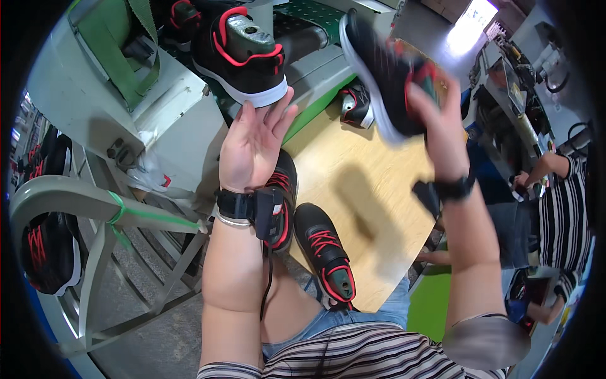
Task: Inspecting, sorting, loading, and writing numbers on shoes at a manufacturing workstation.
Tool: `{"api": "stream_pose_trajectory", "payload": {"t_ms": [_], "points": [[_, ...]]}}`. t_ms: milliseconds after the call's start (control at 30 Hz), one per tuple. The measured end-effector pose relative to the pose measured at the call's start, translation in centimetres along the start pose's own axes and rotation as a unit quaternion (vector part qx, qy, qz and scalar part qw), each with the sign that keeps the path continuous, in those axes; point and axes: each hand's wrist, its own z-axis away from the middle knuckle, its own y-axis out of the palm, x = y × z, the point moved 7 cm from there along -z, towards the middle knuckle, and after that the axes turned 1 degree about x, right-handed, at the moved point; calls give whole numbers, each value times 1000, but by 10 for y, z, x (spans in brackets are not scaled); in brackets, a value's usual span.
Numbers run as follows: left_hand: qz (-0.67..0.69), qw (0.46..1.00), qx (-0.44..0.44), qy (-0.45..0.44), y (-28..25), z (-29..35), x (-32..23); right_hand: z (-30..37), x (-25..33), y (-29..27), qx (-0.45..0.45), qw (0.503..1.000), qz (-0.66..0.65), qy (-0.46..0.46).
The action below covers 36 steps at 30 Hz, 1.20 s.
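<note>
At the upper left, my left hand (255, 142) has its palm up and fingers apart. Its fingertips meet the white heel sole of a black shoe (265, 74) with red trim, which has a shoe last with a holed top inside. My right hand (442, 132) grips a second black-and-red shoe (394, 85) by its heel and collar, raised above the wooden board; motion smears both. Two more black shoes with red laces lie by my lap: one (322, 246) on the board's near edge, the other (284, 208) partly hidden behind my left wrist.
The pale wooden board (391, 189) spreads before me, with another shoe (356, 106) at its far edge. A machine with a dark belt (303, 16) stands beyond. Left are a grey metal rack (69, 196) and shoes (50, 252). People in striped shirts (565, 215) work at right.
</note>
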Motion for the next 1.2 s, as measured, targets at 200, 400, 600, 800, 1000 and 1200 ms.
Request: {"api": "stream_pose_trajectory", "payload": {"t_ms": [200, 400, 600, 800, 1000, 1200], "points": [[12, 1000, 17, -13, 9, 6, -2, -171, 7, 98, 145, 917, 334, -165], [-17, 998, 41, -37, 15, 11, -4, -130, -96, 136, 57, 944, 277, -172], [-1, 999, 1, -49, 13, 12, 3, 82, -157, 89, 356, 838, 413, -15], [-158, 980, -88, -79, -9, 19, 32, 139, -136, 29, 355, 866, 350, 45], [-182, 975, -67, -108, -15, 18, 49, 89, -93, 29, 205, 867, 423, -165], [-186, 967, -106, -140, -19, 18, 48, 85, -170, -28, 120, 785, 606, -46]]}}
